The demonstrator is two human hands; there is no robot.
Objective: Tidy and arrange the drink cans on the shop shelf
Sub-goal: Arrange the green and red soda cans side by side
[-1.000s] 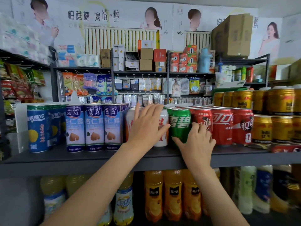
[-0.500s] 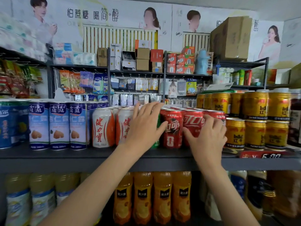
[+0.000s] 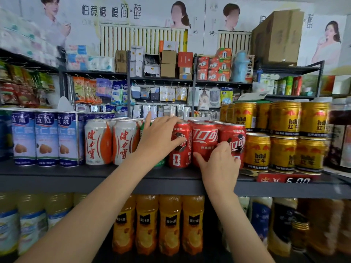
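On the grey shelf (image 3: 57, 174) stands a row of cans: blue-white ones (image 3: 45, 137), white-orange ones (image 3: 98, 141), one green can (image 3: 160, 164), three red cola cans, then stacked gold cans (image 3: 283, 152). My left hand (image 3: 159, 141) lies spread over the green can and hides most of it. Its fingers and thumb reach onto the left cola can (image 3: 178, 158). My right hand (image 3: 218, 166) grips the middle cola can (image 3: 205, 137) low down, thumb on its left side and fingers curled in the gap to the right cola can (image 3: 237, 141).
More cola cans stand behind the front row. A red price tag (image 3: 284, 179) sits on the shelf edge under the gold cans. Orange juice bottles (image 3: 169, 224) and other bottles fill the shelf below. Further racks of boxes and packets stand behind.
My left hand moved from the white-orange can onto the green can. My right hand left the green can, went right to the cola cans and took hold of the middle one.
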